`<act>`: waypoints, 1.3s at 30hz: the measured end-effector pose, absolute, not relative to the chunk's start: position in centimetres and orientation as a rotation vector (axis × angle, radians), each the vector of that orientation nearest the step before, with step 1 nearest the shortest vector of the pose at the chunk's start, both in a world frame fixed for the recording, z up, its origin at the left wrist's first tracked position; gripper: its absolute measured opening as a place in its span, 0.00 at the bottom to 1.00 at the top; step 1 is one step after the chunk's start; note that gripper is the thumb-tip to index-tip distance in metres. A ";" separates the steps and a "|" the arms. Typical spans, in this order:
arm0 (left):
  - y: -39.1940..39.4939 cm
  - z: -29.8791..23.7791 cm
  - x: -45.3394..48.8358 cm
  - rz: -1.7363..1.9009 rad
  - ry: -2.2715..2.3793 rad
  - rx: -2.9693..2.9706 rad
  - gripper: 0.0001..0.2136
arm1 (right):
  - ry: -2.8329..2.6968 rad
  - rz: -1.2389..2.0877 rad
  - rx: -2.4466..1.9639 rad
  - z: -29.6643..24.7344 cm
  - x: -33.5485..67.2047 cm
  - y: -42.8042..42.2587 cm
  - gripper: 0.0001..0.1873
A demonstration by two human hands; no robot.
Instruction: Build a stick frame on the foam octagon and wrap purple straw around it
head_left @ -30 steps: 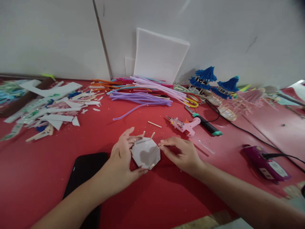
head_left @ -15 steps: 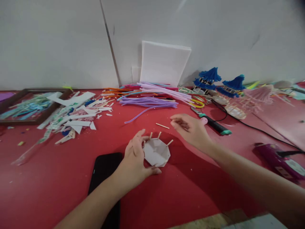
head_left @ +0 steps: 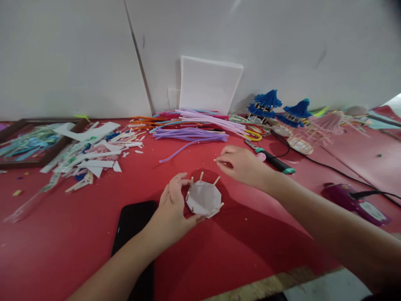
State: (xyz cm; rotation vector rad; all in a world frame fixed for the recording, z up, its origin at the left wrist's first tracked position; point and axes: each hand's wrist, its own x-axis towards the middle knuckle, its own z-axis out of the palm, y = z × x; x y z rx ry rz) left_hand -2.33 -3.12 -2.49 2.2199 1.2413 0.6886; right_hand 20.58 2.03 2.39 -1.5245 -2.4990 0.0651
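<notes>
**Left hand on the white board, right hand pinching a stick**

We see our left hand (head_left: 174, 198) grasping the many-sided white board (head_left: 205, 196) by its edge, the thumb along the near side and the fingers curled at the left side. Short pale pegs (head_left: 216, 180) stand around the board's rim, some of them leaning outward. The board sits just to the right of the left hand's palm, low over the red tabletop (head_left: 188, 267); we cannot tell whether it touches it.

Our right hand (head_left: 241, 165) is beyond the board and to its right, apart from it, with thumb and forefinger closed on a small stick (head_left: 215, 160). Only its pale tip shows.

Under our left forearm lies a black phone (head_left: 133, 221). Ahead of both hands are purple pipe cleaners (head_left: 191, 134), with white sheets (head_left: 210, 83) leaning on the wall behind. Just past the right hand we see a tool with a black and green handle (head_left: 278, 164), and farther off, blue tasselled pieces (head_left: 267, 99). A magenta power block (head_left: 354, 205) lies right of our right forearm. Well left of the left hand is a scrap heap (head_left: 94, 156).
</notes>
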 end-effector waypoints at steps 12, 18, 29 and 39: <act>-3.1 -2.6 -2.3 0.753 1.222 2.221 0.38 | -1.758 0.474 -1.200 -3.3 20.8 -5.0 0.11; -3.1 -2.8 -2.3 0.749 1.218 2.193 0.36 | -1.884 0.284 -1.207 -2.4 20.7 -4.8 0.08; -3.0 -2.8 -2.3 0.724 1.223 2.255 0.37 | -1.934 0.243 -1.181 -2.0 20.4 -4.7 0.06; -3.0 -2.6 -2.2 0.713 1.233 2.183 0.37 | -1.954 0.295 -1.227 -2.3 20.5 -4.8 0.08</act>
